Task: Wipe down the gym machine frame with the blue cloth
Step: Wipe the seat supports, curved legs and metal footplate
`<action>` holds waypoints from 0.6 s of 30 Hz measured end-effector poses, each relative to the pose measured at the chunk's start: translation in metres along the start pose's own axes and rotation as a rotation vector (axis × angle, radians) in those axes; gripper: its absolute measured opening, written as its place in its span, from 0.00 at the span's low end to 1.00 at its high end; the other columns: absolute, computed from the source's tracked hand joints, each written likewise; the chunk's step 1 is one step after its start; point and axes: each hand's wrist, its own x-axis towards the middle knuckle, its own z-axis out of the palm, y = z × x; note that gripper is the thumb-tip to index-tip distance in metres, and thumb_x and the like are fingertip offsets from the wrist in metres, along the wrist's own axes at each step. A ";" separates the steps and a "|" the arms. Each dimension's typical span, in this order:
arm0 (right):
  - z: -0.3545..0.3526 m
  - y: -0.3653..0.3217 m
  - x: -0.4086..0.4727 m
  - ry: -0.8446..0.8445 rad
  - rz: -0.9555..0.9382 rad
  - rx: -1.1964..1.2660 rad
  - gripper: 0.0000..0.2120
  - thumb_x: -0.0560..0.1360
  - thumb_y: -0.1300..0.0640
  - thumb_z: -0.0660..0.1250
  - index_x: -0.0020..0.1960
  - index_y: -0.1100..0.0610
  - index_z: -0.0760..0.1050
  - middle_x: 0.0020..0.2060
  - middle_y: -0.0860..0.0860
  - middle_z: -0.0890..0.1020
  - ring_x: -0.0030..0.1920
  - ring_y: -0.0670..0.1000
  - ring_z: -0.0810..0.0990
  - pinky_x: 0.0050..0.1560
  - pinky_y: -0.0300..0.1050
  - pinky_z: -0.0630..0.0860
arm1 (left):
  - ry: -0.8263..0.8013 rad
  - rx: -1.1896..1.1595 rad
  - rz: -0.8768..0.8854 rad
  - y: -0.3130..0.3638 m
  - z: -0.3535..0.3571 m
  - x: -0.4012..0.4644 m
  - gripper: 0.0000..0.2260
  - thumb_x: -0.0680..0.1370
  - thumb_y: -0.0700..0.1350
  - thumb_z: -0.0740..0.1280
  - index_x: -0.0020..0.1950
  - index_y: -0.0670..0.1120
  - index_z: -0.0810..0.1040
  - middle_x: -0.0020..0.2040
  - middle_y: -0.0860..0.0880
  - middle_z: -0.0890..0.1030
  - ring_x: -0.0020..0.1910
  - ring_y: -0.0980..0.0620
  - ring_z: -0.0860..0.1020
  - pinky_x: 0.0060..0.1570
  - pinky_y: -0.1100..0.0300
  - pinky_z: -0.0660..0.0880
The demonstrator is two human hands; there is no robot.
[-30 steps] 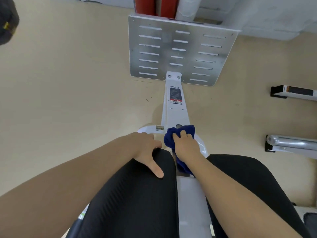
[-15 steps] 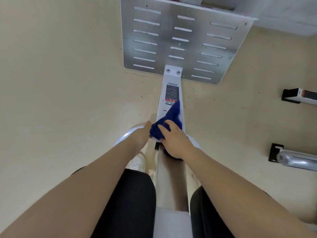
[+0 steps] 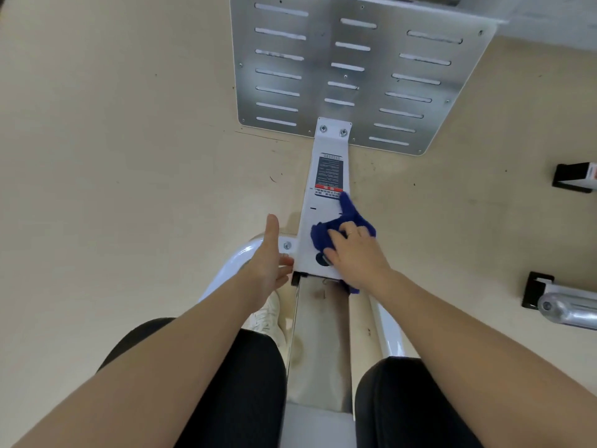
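Note:
The white frame beam (image 3: 326, 195) of the gym machine runs away from me toward a slotted metal footplate (image 3: 365, 69), with a printed label near its far end. My right hand (image 3: 352, 253) grips the crumpled blue cloth (image 3: 347, 223) and presses it on the beam just below the label. One corner of the cloth points up over the label's edge. My left hand (image 3: 271, 253) is beside the beam's left edge, fingers straight, its fingertips touching the bracket by a bolt.
A shiny steel rail (image 3: 323, 337) continues from the beam toward me between my knees. White curved tubes (image 3: 232, 263) flank it. My white shoe (image 3: 266, 318) is on the beige floor. Other machine parts (image 3: 562, 302) lie at the right edge.
I have leaned forward, so the view closed in on the beam. My right hand slid the cloth up the beam and rightward. My left hand left my knee and moved beside the beam.

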 end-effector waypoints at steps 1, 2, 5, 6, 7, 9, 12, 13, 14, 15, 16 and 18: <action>0.000 -0.011 -0.003 0.003 -0.043 0.056 0.18 0.80 0.48 0.54 0.64 0.59 0.68 0.61 0.56 0.68 0.59 0.58 0.69 0.58 0.50 0.68 | 0.002 -0.005 0.001 0.000 -0.002 0.001 0.25 0.76 0.68 0.47 0.53 0.49 0.69 0.44 0.46 0.78 0.43 0.50 0.78 0.54 0.57 0.71; 0.002 -0.023 -0.006 0.000 -0.129 0.132 0.17 0.80 0.49 0.56 0.61 0.60 0.69 0.59 0.56 0.69 0.57 0.57 0.71 0.56 0.49 0.68 | 0.001 -0.020 -0.005 0.002 -0.004 0.002 0.27 0.76 0.68 0.46 0.58 0.49 0.69 0.46 0.46 0.80 0.45 0.49 0.79 0.56 0.56 0.71; 0.002 -0.029 -0.012 -0.023 -0.309 0.219 0.18 0.79 0.48 0.58 0.63 0.58 0.69 0.60 0.54 0.69 0.57 0.55 0.70 0.56 0.47 0.67 | -0.007 -0.063 -0.021 0.002 -0.009 0.006 0.35 0.76 0.69 0.44 0.72 0.47 0.64 0.56 0.44 0.79 0.50 0.46 0.79 0.57 0.54 0.71; 0.004 -0.017 -0.005 -0.014 -0.270 0.190 0.19 0.79 0.48 0.58 0.66 0.56 0.68 0.62 0.54 0.68 0.60 0.56 0.69 0.59 0.48 0.67 | -0.006 -0.066 -0.026 0.001 -0.010 0.007 0.36 0.75 0.70 0.44 0.71 0.46 0.64 0.54 0.43 0.80 0.50 0.45 0.79 0.60 0.53 0.70; 0.006 -0.005 0.002 -0.005 -0.186 0.180 0.21 0.79 0.49 0.59 0.69 0.55 0.66 0.65 0.55 0.67 0.62 0.57 0.67 0.62 0.50 0.66 | -0.009 -0.068 -0.035 0.000 -0.010 0.007 0.35 0.75 0.70 0.44 0.70 0.46 0.66 0.51 0.43 0.80 0.50 0.44 0.79 0.62 0.52 0.70; 0.008 0.015 0.012 -0.011 0.082 0.349 0.20 0.80 0.53 0.58 0.70 0.59 0.63 0.67 0.56 0.63 0.63 0.58 0.67 0.62 0.46 0.65 | -0.033 -0.058 -0.038 0.000 -0.011 0.009 0.36 0.75 0.69 0.43 0.68 0.44 0.68 0.49 0.42 0.81 0.51 0.43 0.79 0.65 0.50 0.68; 0.013 0.018 0.009 -0.052 0.401 0.790 0.18 0.81 0.58 0.54 0.68 0.64 0.60 0.66 0.60 0.62 0.53 0.56 0.71 0.52 0.43 0.67 | -0.052 0.000 -0.028 -0.001 -0.011 0.012 0.38 0.76 0.69 0.41 0.66 0.43 0.71 0.45 0.44 0.81 0.49 0.46 0.80 0.65 0.51 0.67; 0.015 0.014 0.003 -0.039 0.464 0.836 0.17 0.82 0.58 0.53 0.67 0.65 0.60 0.65 0.61 0.63 0.51 0.56 0.71 0.49 0.43 0.67 | -0.048 0.012 -0.025 -0.002 -0.011 0.013 0.37 0.76 0.68 0.41 0.66 0.43 0.71 0.44 0.44 0.81 0.48 0.46 0.80 0.66 0.51 0.66; 0.017 0.010 -0.004 -0.016 0.459 0.778 0.17 0.81 0.57 0.54 0.67 0.66 0.61 0.64 0.61 0.64 0.53 0.57 0.71 0.50 0.44 0.67 | -0.039 0.011 -0.020 -0.002 -0.009 0.014 0.37 0.76 0.68 0.40 0.66 0.44 0.72 0.43 0.44 0.81 0.48 0.46 0.80 0.68 0.50 0.65; 0.018 0.005 -0.011 0.007 0.385 0.657 0.18 0.81 0.57 0.55 0.68 0.64 0.61 0.66 0.60 0.63 0.58 0.58 0.69 0.55 0.44 0.66 | -0.021 -0.006 -0.016 -0.001 -0.008 0.014 0.35 0.76 0.68 0.40 0.64 0.46 0.72 0.43 0.44 0.81 0.48 0.45 0.80 0.68 0.49 0.65; 0.017 -0.002 -0.015 0.024 0.245 0.497 0.20 0.81 0.56 0.56 0.70 0.62 0.61 0.68 0.58 0.62 0.64 0.58 0.66 0.61 0.44 0.63 | 0.005 -0.033 -0.019 -0.001 -0.008 0.015 0.34 0.76 0.68 0.41 0.62 0.46 0.72 0.43 0.43 0.80 0.47 0.45 0.80 0.67 0.48 0.66; 0.009 -0.016 -0.010 -0.024 -0.143 0.323 0.20 0.80 0.54 0.58 0.70 0.59 0.64 0.71 0.53 0.62 0.71 0.55 0.59 0.69 0.43 0.55 | 0.072 -0.079 -0.029 0.002 -0.010 0.018 0.33 0.77 0.68 0.42 0.60 0.45 0.73 0.42 0.43 0.80 0.43 0.44 0.80 0.65 0.48 0.69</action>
